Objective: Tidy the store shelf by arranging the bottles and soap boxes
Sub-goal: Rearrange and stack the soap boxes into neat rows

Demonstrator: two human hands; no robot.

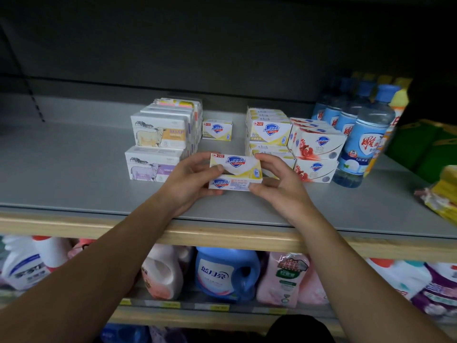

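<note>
Here, a person's two hands hold a yellow Safeguard soap box (235, 167) over the grey shelf (74, 184) of a store aisle. The left hand (195, 177) grips the box's left end, thumb across its front face and fingers curled behind; the right hand (274, 181) pinches the right end, fingertips at the top corner and thumb at the lower edge. The box is tilted so that its front and its underside both show.

Just behind the held box and slightly to its left, a single matching yellow box (217, 129) stands upright on the shelf. To the left of the held box sit stacked sheep-print soap boxes (159, 142), a tan-labelled one above a purple-labelled one, with more ranked behind. To its right stands a stack of yellow Safeguard boxes (269, 132), and beside that, further right, red-and-white Safeguard boxes (317, 154) two high. Beyond those, a row of blue-capped bottles (363, 137) runs toward the back wall, with yellow packets (442, 196) at the shelf's right edge.

Below the held box, under the shelf's wooden lip (222, 233), a blue detergent jug (225, 273) stands among pink and white jugs.
</note>
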